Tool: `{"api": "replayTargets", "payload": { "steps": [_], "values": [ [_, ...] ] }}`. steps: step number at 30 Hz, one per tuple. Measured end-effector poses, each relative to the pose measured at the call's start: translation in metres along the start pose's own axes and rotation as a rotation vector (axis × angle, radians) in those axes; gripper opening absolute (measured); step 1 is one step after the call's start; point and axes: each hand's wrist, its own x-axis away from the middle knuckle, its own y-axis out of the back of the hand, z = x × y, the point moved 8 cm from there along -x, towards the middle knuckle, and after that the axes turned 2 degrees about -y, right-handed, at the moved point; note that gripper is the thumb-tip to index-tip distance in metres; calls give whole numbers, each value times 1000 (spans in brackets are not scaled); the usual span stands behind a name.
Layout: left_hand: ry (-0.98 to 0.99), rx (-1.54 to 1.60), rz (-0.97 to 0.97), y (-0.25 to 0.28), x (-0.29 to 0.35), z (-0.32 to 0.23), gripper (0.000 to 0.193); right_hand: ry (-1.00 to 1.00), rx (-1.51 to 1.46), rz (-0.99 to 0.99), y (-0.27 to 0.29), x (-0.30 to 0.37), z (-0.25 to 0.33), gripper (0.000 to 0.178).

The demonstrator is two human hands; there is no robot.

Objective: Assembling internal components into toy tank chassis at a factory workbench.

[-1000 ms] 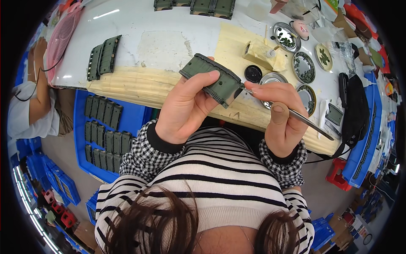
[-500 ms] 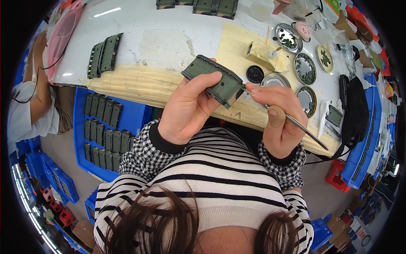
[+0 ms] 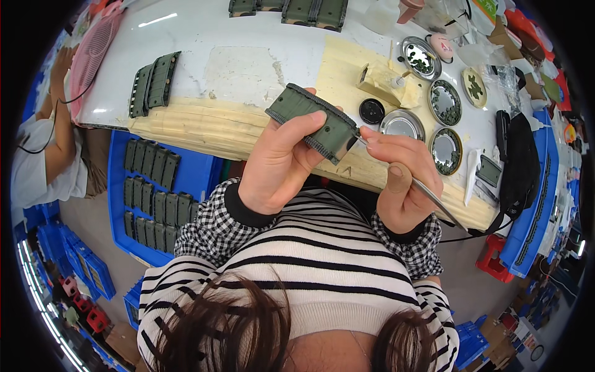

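Between the thumb and fingers of my left hand (image 3: 282, 158) is a dark green, curved plastic casing (image 3: 310, 118) with ribbed edges and a camouflage patch at one end. My right hand (image 3: 409, 180) pinches a slim metal tool (image 3: 443, 208) that looks like tweezers. Its tip meets the casing's right end, and my fingers partly hide the contact. A fingertip on that hand wears a tan cover. Beyond it on the table are a round black lid (image 3: 372, 111) and a shiny metal dish (image 3: 403, 126).
Round dishes (image 3: 445, 102) of small green pieces stand at the right, near a paper-wrapped box (image 3: 387, 84). More green casings lie on the table (image 3: 235, 68), at the left (image 3: 154, 84) and far side. A blue crate (image 3: 118, 204) below holds several rows of them. Someone's arm (image 3: 59, 118) shows at far left.
My right hand and the metal tool have shifted slightly left and down, the tool's tip staying at the casing's end. The casing has moved a little downward; both grips are unchanged.
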Motion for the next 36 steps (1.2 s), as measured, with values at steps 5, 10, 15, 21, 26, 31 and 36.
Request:
{"api": "replayTargets", "payload": {
  "steps": [5,10,15,21,26,31,36],
  "values": [
    [3,32,26,-4,2,-1,43,23,-9,11,2,4,7,18],
    [21,57,41,-8,2,-1,44,65,-20,56,4,4,14,26],
    [18,50,56,-9,3,0,43,77,17,62,4,5,16,31],
    [9,57,53,-12,4,1,43,111,25,42,5,7,18,28],
    [-21,100,68,-12,4,5,42,132,44,-21,3,11,16,26],
    [-27,136,70,-14,3,7,42,127,71,-58,3,12,15,25],
    [-34,152,79,-14,3,8,41,137,75,-77,2,12,15,22]
  ]
}}
